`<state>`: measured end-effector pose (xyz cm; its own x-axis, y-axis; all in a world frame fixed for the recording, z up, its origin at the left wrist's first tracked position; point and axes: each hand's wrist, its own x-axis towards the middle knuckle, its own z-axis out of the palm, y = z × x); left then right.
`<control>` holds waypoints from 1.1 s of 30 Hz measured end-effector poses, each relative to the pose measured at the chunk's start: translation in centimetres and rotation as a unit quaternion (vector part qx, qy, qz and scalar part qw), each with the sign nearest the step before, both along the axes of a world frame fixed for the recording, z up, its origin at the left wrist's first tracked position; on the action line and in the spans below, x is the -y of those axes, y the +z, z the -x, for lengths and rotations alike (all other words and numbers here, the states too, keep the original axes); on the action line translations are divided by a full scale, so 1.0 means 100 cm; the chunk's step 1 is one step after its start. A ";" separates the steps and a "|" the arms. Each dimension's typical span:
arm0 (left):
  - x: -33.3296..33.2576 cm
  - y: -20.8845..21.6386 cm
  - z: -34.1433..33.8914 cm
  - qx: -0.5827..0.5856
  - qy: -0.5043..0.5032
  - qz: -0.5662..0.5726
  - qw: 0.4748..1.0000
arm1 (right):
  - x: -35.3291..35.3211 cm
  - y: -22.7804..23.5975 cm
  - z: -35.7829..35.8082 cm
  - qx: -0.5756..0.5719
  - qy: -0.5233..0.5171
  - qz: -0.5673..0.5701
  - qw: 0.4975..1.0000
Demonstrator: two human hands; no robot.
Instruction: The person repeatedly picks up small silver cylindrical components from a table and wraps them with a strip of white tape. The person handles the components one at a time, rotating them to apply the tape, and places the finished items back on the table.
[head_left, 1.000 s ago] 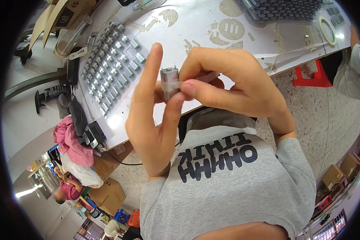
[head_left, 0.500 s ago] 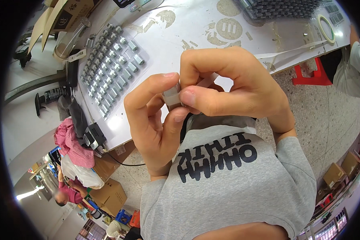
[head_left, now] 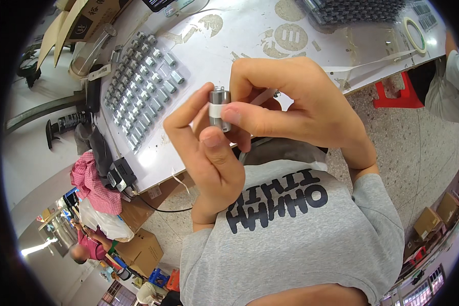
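A small silver cylindrical motor [head_left: 220,97] stands nearly upright over the table's front edge, with a white tape band [head_left: 215,110] around its middle. My left hand [head_left: 204,158] is closed on the motor, index finger at its upper left and thumb near its lower end. My right hand [head_left: 296,99] is closed too. Its thumb presses the band's right end against the motor, while its curled index finger arches behind. A pale strip of tape [head_left: 262,97] runs through the gap between the right thumb and index finger; its ends are hidden.
A clear plastic tray [head_left: 181,87] with rows of similar motors lies left on the white table [head_left: 204,56]. More dark metal parts [head_left: 352,13] fill the far right, beside a tape roll [head_left: 414,35]. A red stool [head_left: 400,92] stands right; a person in red [head_left: 89,248] is at lower left.
The motor has turned from tilted, mostly hidden, to nearly upright, with both ends showing. My left hand has shifted slightly right, its thumb rising along the motor. My right hand stays almost in place.
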<state>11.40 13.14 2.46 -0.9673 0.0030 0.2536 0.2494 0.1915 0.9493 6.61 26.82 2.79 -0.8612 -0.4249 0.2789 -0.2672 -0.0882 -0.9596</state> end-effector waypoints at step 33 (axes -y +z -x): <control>0.014 0.007 0.009 -0.003 -0.067 0.087 0.994 | -0.018 0.002 -0.007 -0.089 -0.001 -0.102 0.991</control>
<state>10.48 11.70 3.14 -0.9537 0.1754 0.2443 0.2896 0.3170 0.9031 7.27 28.59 2.95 -0.8062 -0.4870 0.3358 -0.4346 0.1025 -0.8948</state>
